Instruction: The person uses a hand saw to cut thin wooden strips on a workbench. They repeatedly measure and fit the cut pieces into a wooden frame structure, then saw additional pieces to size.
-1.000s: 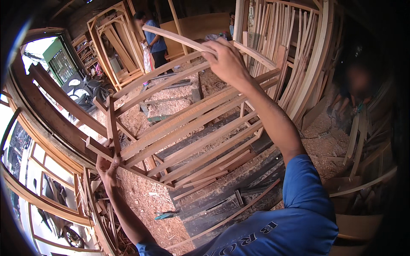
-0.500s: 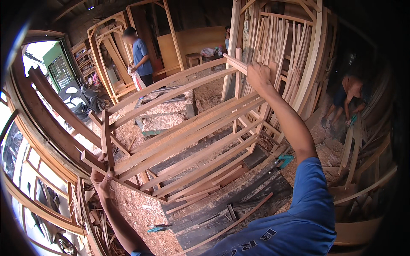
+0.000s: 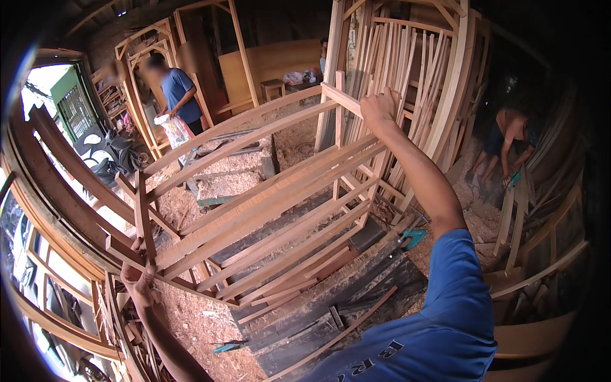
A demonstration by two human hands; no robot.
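Clutching wooden frame (image 3: 267, 194), left hand (image 3: 138, 283) and right hand (image 3: 380, 111); dark planks (image 3: 398, 280) beneath, strips (image 3: 380, 51) behind.

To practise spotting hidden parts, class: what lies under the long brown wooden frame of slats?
Below the frame, a dusty black flat surface shows through the frame's gaps, with flat brown wooden pieces near its lower edge. Whatever the frame itself covers cannot be seen.

Looks like an open, boxy wooden frame (image 3: 273, 191), bare and reddish-brown; stretches diagonally from lower left to upper right, above the sawdust-strewn floor (image 3: 203, 318); consists of long, spaced rails (image 3: 242, 144), joined toward the ends by shorter crosspieces (image 3: 142, 216); gripped at the left end and far right.
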